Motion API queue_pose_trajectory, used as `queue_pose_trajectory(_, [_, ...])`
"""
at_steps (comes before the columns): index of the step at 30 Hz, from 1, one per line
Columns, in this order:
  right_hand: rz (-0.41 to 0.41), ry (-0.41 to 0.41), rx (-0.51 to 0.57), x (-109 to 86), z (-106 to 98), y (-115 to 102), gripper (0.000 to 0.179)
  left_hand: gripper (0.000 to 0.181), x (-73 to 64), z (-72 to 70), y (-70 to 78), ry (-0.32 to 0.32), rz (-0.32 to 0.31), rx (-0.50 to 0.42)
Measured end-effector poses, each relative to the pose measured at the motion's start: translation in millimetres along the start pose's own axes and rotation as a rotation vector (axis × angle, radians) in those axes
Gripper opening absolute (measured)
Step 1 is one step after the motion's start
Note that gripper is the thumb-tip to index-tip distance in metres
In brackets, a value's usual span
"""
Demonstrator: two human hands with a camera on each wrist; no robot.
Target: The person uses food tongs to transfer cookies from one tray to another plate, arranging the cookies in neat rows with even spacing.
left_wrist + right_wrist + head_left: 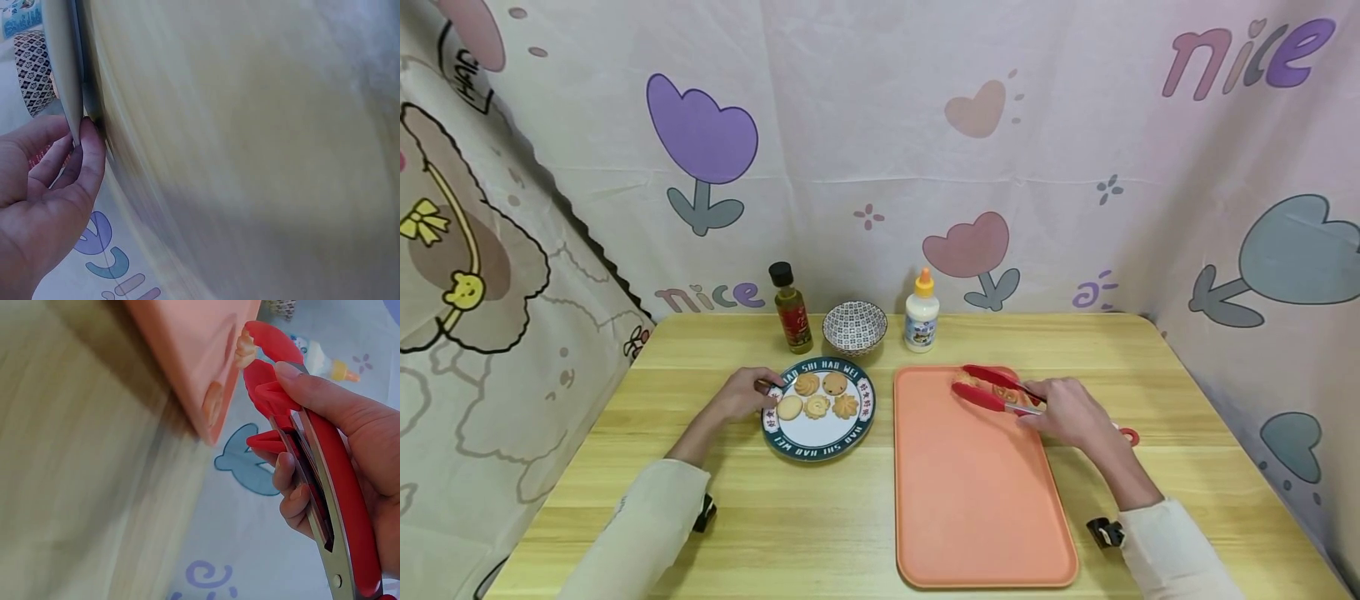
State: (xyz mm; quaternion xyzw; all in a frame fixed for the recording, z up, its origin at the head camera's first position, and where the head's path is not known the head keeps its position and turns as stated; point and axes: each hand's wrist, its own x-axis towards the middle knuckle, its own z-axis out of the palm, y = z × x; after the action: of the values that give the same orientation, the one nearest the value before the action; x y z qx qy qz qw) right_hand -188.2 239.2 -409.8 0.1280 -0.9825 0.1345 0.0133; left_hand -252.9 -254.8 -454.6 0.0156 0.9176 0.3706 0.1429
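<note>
Above the tray [977, 500], red tongs [987, 398] jut leftward from the right hand [1066, 410].

Head view: print on the dark-capped bottle [793, 325] is too small to read. Left wrist view: the top edge cuts off the plate [61, 62]; the left edge crops the left hand [50, 190]. Right wrist view: the tongs [347, 512] partly hide a cookie [244, 351]; the tabletop [81, 487] is blurred.

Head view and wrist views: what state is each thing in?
Plate: face up, rim pinched by the left hand.
Plate's cookies: five, lying on it.
Tongs: held in the right hand, tips parted at another cookie; whether they grip it is unclear.
Tray: flat on the table.
Red-labelled bottle: upright, black cap on.
Bowl: right way up.
White bottle: upright, orange top on.
</note>
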Motion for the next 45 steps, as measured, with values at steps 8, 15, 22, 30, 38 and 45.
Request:
queue_pose_trajectory(8, [-0.051, 0.024, 0.029, 8.0, -1.8, -22.6, 0.056, 0.03, -0.3, -0.5, 1.8, -0.006, -0.006, 0.01])
queue_pose_trajectory(15, [-0.058, -0.009, 0.1, 16.1, 1.0, -52.3, 0.059, 0.031, -2.1, -1.2, 3.1, -0.009, -0.007, 0.009])
queue_pose_trajectory(22, [-0.108, -0.025, 0.121, 25.2, 9.1, -84.1, 0.058, 0.031, -2.4, -0.3, 1.6, -0.006, 0.002, -0.016])
queue_pose_trajectory(30, [-0.188, -0.058, 0.182, 38.6, 19.9, -116.4, 0.053, 0.032, -0.5, 0.4, -0.1, -0.003, 0.008, -0.01])
queue_pose_trajectory(38, [-0.32, -0.053, 0.137, 48.7, 31.5, -143.4, 0.049, 0.032, -0.6, -0.9, 0.6, -0.002, 0.023, -0.003])
queue_pose_trajectory(45, [-0.342, -0.068, 0.095, 51.2, 42.1, -167.1, 0.054, 0.032, -0.6, -0.3, 1.0, 0.0, 0.018, 0.009])
